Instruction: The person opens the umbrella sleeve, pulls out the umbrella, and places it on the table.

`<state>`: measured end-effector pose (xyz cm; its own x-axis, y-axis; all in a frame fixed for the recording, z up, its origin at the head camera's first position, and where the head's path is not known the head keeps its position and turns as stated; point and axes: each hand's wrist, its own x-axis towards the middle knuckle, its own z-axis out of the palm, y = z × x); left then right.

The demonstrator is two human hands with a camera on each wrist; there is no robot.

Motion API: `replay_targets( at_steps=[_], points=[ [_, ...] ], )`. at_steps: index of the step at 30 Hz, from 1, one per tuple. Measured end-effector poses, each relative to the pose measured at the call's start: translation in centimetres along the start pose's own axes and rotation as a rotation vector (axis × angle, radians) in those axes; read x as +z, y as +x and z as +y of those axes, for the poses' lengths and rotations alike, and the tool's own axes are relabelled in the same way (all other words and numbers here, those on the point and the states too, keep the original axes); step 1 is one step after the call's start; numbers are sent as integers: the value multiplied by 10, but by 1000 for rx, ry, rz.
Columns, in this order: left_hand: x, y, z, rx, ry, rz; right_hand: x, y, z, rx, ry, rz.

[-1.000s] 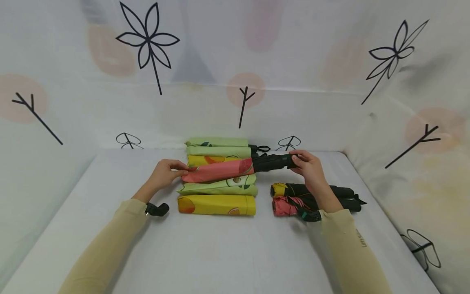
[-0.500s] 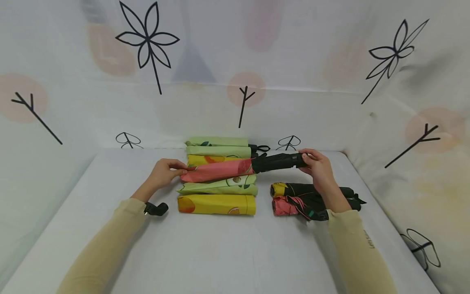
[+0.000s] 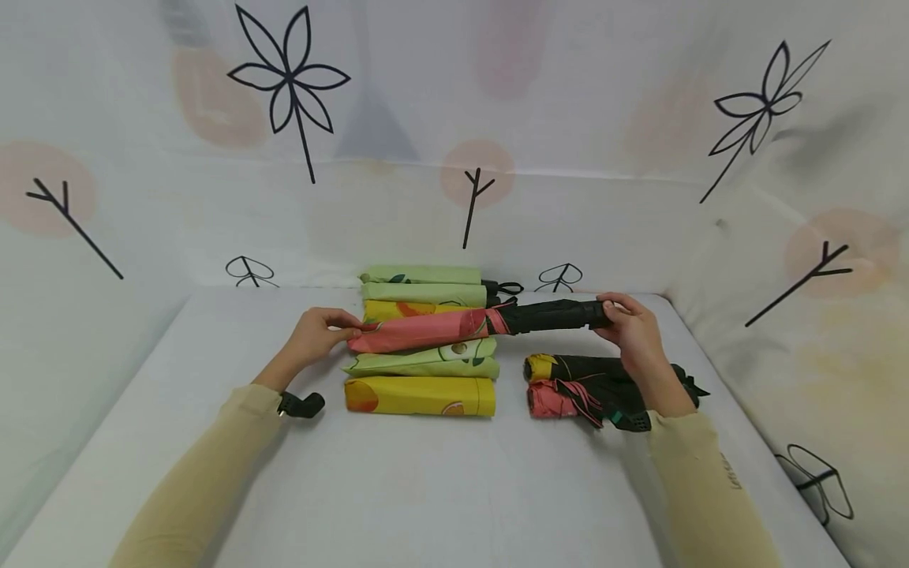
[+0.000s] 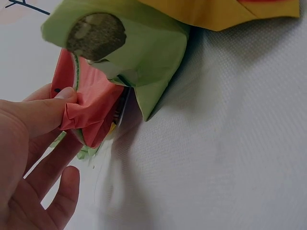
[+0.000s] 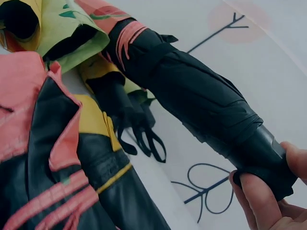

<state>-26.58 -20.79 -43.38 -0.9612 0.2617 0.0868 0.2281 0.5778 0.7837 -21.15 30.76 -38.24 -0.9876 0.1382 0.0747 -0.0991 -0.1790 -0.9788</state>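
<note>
Between my hands is a folding umbrella (image 3: 557, 315), its black body partly out of a pink watermelon-print sleeve (image 3: 419, 330). With thumb and fingers, my left hand (image 3: 318, 335) pinches the sleeve's closed left end; in the left wrist view the pink cloth (image 4: 93, 103) bunches under the thumb. My right hand (image 3: 637, 331) grips the black handle (image 5: 261, 153) at the other end. Pink trim (image 5: 129, 38) shows at the sleeve's mouth in the right wrist view. What is still inside the sleeve is hidden.
Behind lie sleeved umbrellas, two green (image 3: 422, 293) and a yellow one (image 3: 376, 310). In front are a green avocado-print sleeve (image 3: 426, 364) and a yellow fruit-print sleeve (image 3: 419, 396). Under my right forearm lie two bare umbrellas, yellow-tipped (image 3: 543, 367) and pink-tipped (image 3: 550, 400).
My right hand has moved right, drawing more of the black umbrella out, and pink trim now shows at the sleeve's mouth. The left hand stays in place on the sleeve.
</note>
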Motion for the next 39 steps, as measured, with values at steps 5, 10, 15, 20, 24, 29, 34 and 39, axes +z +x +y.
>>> replay_targets(
  at_steps=[5,10,15,20,24,29,34,39],
  points=[
    [0,0,0,-3,-4,-4,-8,0,-1,11,42,-7],
    [0,-1,1,-9,-8,-10,-17,0,-2,28,50,-12],
    [-1,-2,1,-8,-13,-8,-27,0,-4,38,46,-1],
    [-1,-2,0,2,-14,-3,-36,1,-5,57,85,1],
    [-1,-2,-1,3,-14,-4,-44,1,-6,62,99,-10],
    [-1,-2,0,5,-16,0,-53,1,-8,70,117,-16],
    [-1,-3,0,0,-12,1,-61,1,-9,95,119,-10],
    [0,-3,-2,3,-10,-2,-70,-2,-11,110,131,-4]
  ],
)
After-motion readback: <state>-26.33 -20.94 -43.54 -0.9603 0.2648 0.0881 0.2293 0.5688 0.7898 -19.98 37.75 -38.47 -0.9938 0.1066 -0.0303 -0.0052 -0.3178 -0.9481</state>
